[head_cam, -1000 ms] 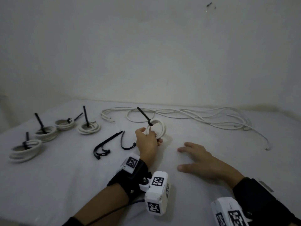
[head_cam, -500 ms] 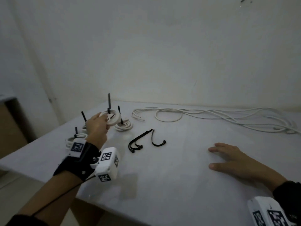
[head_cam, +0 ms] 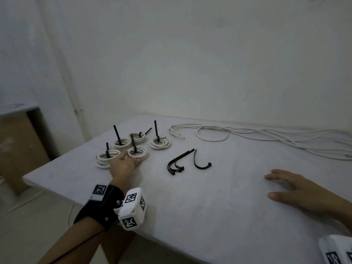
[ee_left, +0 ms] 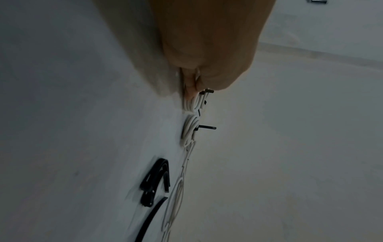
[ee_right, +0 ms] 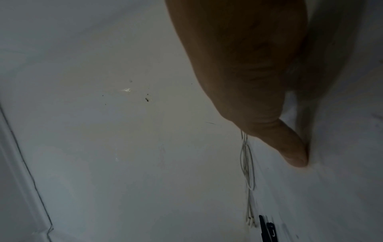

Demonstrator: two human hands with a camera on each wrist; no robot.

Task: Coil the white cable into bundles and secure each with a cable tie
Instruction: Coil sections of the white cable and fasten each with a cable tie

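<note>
A coiled white cable bundle (head_cam: 142,153) with an upright black tie lies on the table among several other tied bundles (head_cam: 160,144). My left hand (head_cam: 131,157) is at its near rim, thumb and fingers pinching the strands; the left wrist view shows the strands of this bundle (ee_left: 190,101) between them. My right hand (head_cam: 285,185) lies flat and open on the table at the right, holding nothing. The loose white cable (head_cam: 266,136) runs along the table's back. In the right wrist view this cable (ee_right: 246,163) shows past my thumb.
Spare black cable ties (head_cam: 178,162) lie mid-table, one single tie (head_cam: 200,163) beside them. The white table (head_cam: 190,216) ends close behind the bundles at its left edge. A brown box (head_cam: 17,149) stands on the floor at the left.
My left hand carried the tied bundle from mid-table to the left and set it down among the other bundles. The right hand stayed flat on the table.
</note>
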